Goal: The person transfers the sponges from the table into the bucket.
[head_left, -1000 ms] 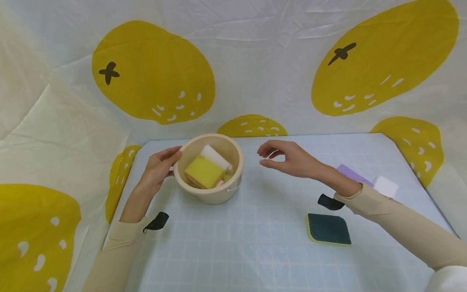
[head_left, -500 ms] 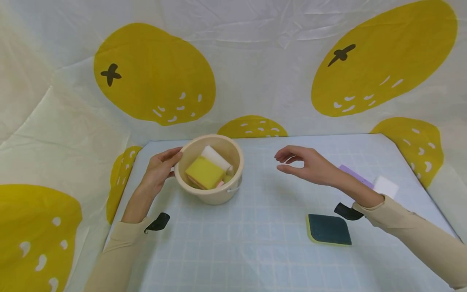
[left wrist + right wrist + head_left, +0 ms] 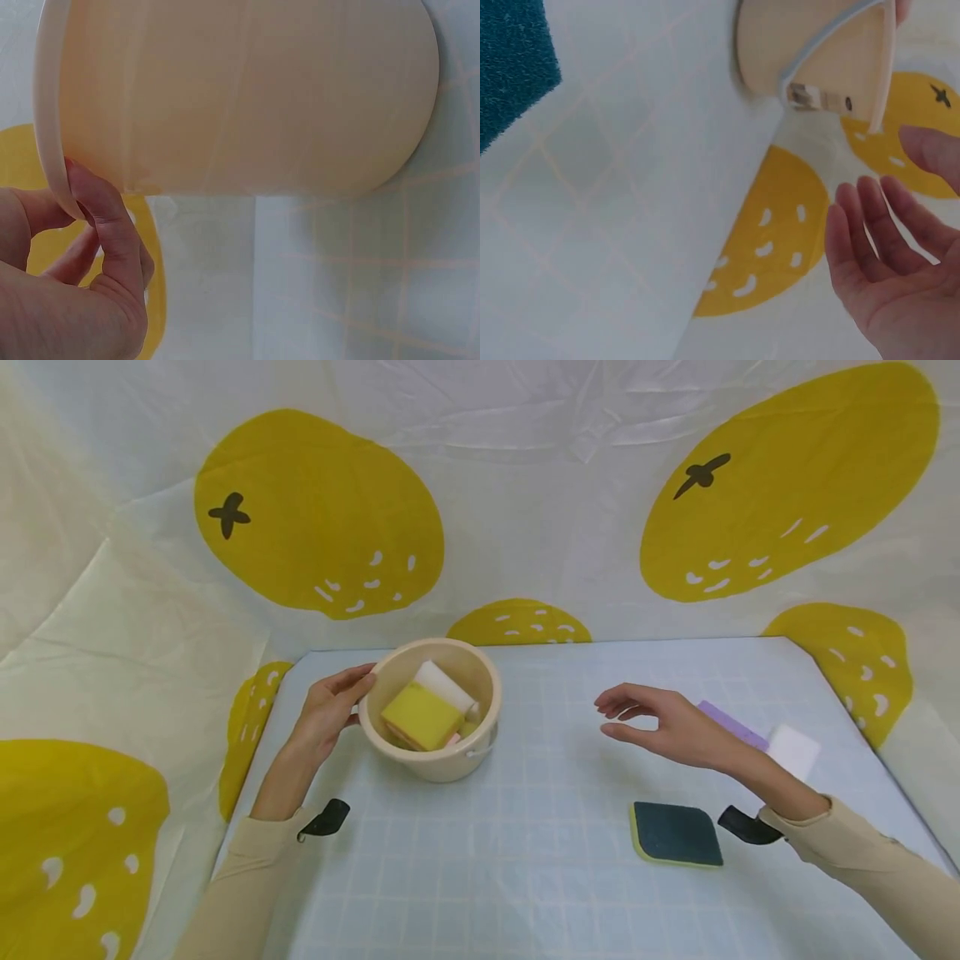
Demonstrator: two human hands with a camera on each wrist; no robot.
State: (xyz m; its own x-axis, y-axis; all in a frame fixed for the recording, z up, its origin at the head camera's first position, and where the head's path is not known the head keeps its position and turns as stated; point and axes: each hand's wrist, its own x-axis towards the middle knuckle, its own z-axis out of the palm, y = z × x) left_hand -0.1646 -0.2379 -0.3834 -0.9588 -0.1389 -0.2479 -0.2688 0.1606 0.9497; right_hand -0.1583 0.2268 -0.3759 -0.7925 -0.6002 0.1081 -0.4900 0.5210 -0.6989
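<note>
A cream bucket (image 3: 442, 766) stands on the table, left of the middle. My left hand (image 3: 325, 714) pinches its rim on the left side, thumb over the edge and fingers beneath, as the left wrist view shows. Inside the bucket lie a yellow sponge (image 3: 422, 717), a white roll-like piece (image 3: 444, 685) and smaller bits partly hidden under them. My right hand (image 3: 660, 724) hovers over the table to the right of the bucket, its fingers relaxed and holding nothing. Nearest below it lies a sponge (image 3: 677, 833) with a dark green scouring top and a yellow underside.
A purple sponge (image 3: 729, 724) and a white block (image 3: 793, 750) lie at the right, partly behind the right forearm. A light blue gridded cloth covers the table (image 3: 480, 868). Behind it hangs a pale curtain (image 3: 540, 510) with big yellow fruit prints.
My right hand has moved right and nearer, away from the bucket and closer to the green-topped sponge. The left hand and the bucket have kept their places.
</note>
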